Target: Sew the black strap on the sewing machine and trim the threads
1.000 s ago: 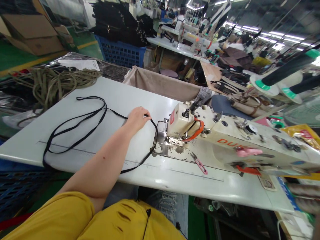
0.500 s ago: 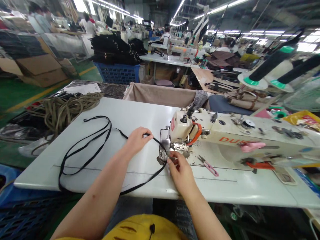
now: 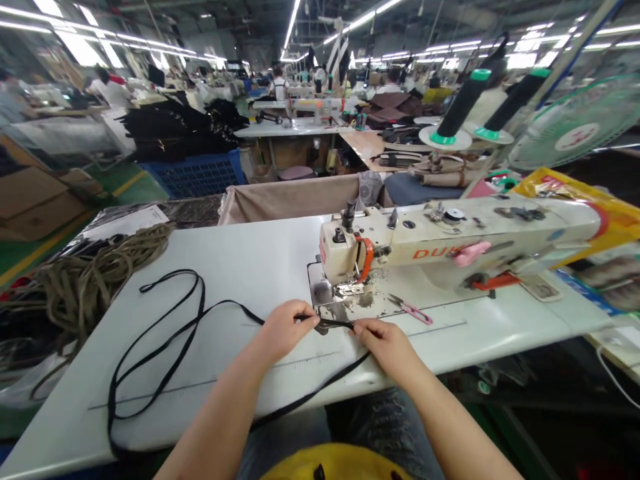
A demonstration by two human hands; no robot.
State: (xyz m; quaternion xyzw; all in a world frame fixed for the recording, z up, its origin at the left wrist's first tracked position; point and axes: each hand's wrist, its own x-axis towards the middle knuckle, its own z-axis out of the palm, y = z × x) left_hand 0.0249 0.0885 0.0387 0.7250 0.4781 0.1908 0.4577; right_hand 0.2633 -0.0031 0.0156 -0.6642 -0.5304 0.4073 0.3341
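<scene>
A long black fabric strap (image 3: 156,348) lies in loops across the left of the white sewing table and runs into my hands. My left hand (image 3: 286,331) pinches it just in front of the sewing machine (image 3: 390,247). A short stretch of strap spans the gap to my right hand (image 3: 384,341), whose fingers are closed on it too. From there the strap hangs back toward the table's front edge and passes under my left forearm. Pink-handled thread snips (image 3: 414,311) lie on the machine bed, beyond my right hand.
Olive-brown straps (image 3: 100,287) are heaped left of the table (image 3: 240,260). Behind it stands a beige cloth-lined bin (image 3: 290,200). Black thread cones (image 3: 463,107) and a green fan (image 3: 575,130) rise at the right. People sit at machines farther back.
Both hands have moved nearer the table's front edge, with the strap between them now short and nearly straight. My view has turned somewhat to the right.
</scene>
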